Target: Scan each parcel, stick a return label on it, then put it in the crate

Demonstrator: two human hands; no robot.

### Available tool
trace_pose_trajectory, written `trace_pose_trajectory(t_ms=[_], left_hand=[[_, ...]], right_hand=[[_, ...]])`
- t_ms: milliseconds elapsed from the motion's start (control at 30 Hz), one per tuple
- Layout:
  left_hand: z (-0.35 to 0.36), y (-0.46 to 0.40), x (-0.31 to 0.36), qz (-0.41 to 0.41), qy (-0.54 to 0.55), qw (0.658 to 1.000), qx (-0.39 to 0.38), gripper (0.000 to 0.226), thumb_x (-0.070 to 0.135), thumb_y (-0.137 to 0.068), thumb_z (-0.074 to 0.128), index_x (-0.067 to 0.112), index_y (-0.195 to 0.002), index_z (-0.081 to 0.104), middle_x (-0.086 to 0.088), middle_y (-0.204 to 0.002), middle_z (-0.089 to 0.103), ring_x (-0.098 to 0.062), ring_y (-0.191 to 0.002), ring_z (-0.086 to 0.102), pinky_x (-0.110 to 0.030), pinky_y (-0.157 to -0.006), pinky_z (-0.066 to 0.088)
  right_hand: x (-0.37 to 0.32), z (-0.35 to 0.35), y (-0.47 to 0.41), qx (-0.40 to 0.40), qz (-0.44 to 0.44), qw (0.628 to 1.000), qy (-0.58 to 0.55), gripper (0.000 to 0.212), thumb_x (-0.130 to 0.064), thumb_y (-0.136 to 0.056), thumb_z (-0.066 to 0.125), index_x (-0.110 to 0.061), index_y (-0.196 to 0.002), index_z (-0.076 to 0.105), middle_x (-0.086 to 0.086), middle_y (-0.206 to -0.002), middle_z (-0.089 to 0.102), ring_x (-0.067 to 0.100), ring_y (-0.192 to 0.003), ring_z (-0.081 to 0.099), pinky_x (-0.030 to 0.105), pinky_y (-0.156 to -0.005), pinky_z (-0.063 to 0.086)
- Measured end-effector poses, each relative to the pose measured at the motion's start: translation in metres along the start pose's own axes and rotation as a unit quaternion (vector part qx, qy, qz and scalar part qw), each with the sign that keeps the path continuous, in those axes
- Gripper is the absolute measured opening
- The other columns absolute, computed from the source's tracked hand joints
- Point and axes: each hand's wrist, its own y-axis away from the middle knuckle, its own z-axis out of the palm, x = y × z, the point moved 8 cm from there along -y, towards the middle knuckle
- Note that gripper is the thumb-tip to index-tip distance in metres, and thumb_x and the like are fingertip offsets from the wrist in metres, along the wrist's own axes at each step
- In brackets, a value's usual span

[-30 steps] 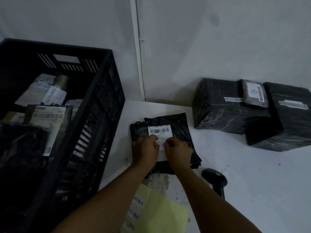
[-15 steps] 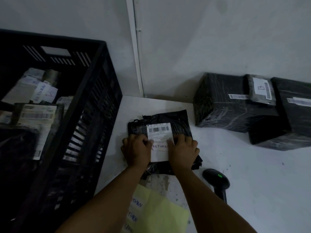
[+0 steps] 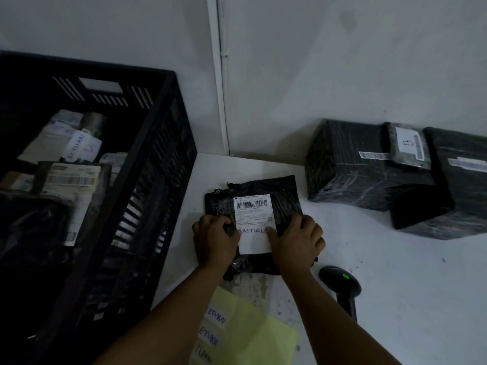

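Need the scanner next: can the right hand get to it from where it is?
Probably yes. The scanner lies on the table just beside the right hand, nothing between them, but that hand is pressing the return label down.

Both hands, left hand (image 3: pixel 214 239), right hand (image 3: pixel 297 242), pressing white return label (image 3: pixel 255 239) onto black parcel (image 3: pixel 283 196), crate (image 3: pixel 158 164) left.

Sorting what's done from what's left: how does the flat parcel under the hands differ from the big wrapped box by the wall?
The flat parcel is a thin, crinkled bag; the wrapped box is tall and blocky. The parcel bears a handwritten RETURN label; the box shows only a barcode strip. Both hands press on the parcel; nothing touches the box. Both are black and lie on the white table.
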Motion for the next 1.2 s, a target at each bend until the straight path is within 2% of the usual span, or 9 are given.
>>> trace_pose_trajectory(t_ms=[167,267,400,567,700,800,933,1067,1200], left_hand=[[-0.007,0.012,-0.012,-0.072,0.048,0.996,0.020,0.067,0.048,-0.078,0.075,0.023,-0.134,0.049,-0.008,-0.134,0.046,-0.032,-0.123,0.042,-0.046,-0.097,0.046],[-0.008,0.017,-0.019,-0.109,0.086,0.990,0.004,0.069,0.040,-0.085,0.072,0.015,-0.142,0.042,-0.014,-0.134,0.051,-0.034,-0.122,0.049,-0.047,-0.099,0.047],[-0.013,0.015,-0.018,-0.129,0.146,0.980,-0.028,0.063,0.025,-0.089,0.069,0.013,-0.144,0.041,-0.013,-0.133,0.056,-0.032,-0.116,0.057,-0.044,-0.095,0.051],[-0.024,0.020,-0.023,-0.132,0.213,0.967,-0.038,0.052,0.017,-0.088,0.068,0.014,-0.137,0.049,-0.009,-0.124,0.062,-0.028,-0.108,0.061,-0.041,-0.093,0.053],[-0.036,0.028,-0.018,-0.152,0.304,0.940,-0.033,0.036,0.020,-0.088,0.067,0.013,-0.123,0.060,-0.006,-0.113,0.067,-0.023,-0.097,0.065,-0.043,-0.088,0.056],[-0.064,0.026,0.006,-0.106,0.316,0.943,-0.015,0.020,0.021,-0.089,0.065,0.013,-0.107,0.068,-0.004,-0.101,0.070,-0.021,-0.089,0.067,-0.039,-0.081,0.058],[-0.121,0.024,0.047,-0.002,0.296,0.955,0.014,0.012,0.022,-0.087,0.068,0.018,-0.098,0.071,0.005,-0.091,0.070,-0.012,-0.082,0.066,-0.023,-0.069,0.054],[-0.187,0.027,0.072,0.058,0.292,0.952,0.070,0.010,0.020,-0.085,0.070,0.023,-0.094,0.069,0.009,-0.088,0.069,-0.009,-0.080,0.065,-0.017,-0.065,0.050],[-0.264,0.024,0.081,0.100,0.264,0.951,0.129,0.010,0.020,-0.085,0.069,0.015,-0.094,0.070,0.005,-0.088,0.069,-0.012,-0.078,0.066,-0.025,-0.068,0.056]], right_hand=[[0.017,-0.001,-0.004,-0.047,0.062,0.996,-0.031,0.075,-0.061,-0.089,0.052,-0.018,-0.145,0.029,0.015,-0.138,0.047,0.036,-0.126,0.041,0.051,-0.101,0.033],[0.019,-0.004,-0.010,-0.068,0.069,0.994,-0.047,0.070,-0.053,-0.093,0.052,-0.016,-0.147,0.028,0.015,-0.134,0.051,0.036,-0.122,0.048,0.050,-0.100,0.037],[0.014,-0.010,-0.017,-0.092,0.088,0.980,-0.151,0.059,-0.041,-0.097,0.055,-0.012,-0.144,0.036,0.019,-0.129,0.052,0.037,-0.115,0.053,0.046,-0.093,0.045],[0.006,-0.037,-0.024,-0.092,0.061,0.974,-0.199,0.032,-0.031,-0.099,0.055,-0.006,-0.116,0.061,0.017,-0.109,0.065,0.027,-0.088,0.060,0.031,-0.073,0.046],[0.001,-0.080,-0.022,-0.057,0.031,0.961,-0.270,0.034,-0.028,-0.098,0.058,-0.006,-0.123,0.062,0.016,-0.112,0.068,0.030,-0.099,0.062,0.027,-0.077,0.039],[0.003,-0.117,-0.017,-0.028,0.035,0.944,-0.327,0.033,-0.031,-0.097,0.060,-0.012,-0.123,0.062,0.013,-0.110,0.069,0.025,-0.093,0.059,0.028,-0.078,0.040],[0.002,-0.161,-0.009,0.002,0.019,0.912,-0.410,0.017,-0.035,-0.096,0.060,-0.023,-0.107,0.064,0.000,-0.096,0.069,0.017,-0.082,0.064,0.024,-0.062,0.043],[-0.024,-0.195,0.007,-0.006,0.018,0.857,-0.515,0.020,-0.034,-0.097,0.059,-0.024,-0.113,0.063,0.000,-0.100,0.072,0.021,-0.090,0.070,0.039,-0.074,0.059],[-0.070,-0.225,0.021,-0.003,0.012,0.801,-0.598,0.024,-0.021,-0.094,0.059,-0.028,-0.117,0.053,-0.003,-0.106,0.067,0.022,-0.096,0.069,0.045,-0.077,0.060]])
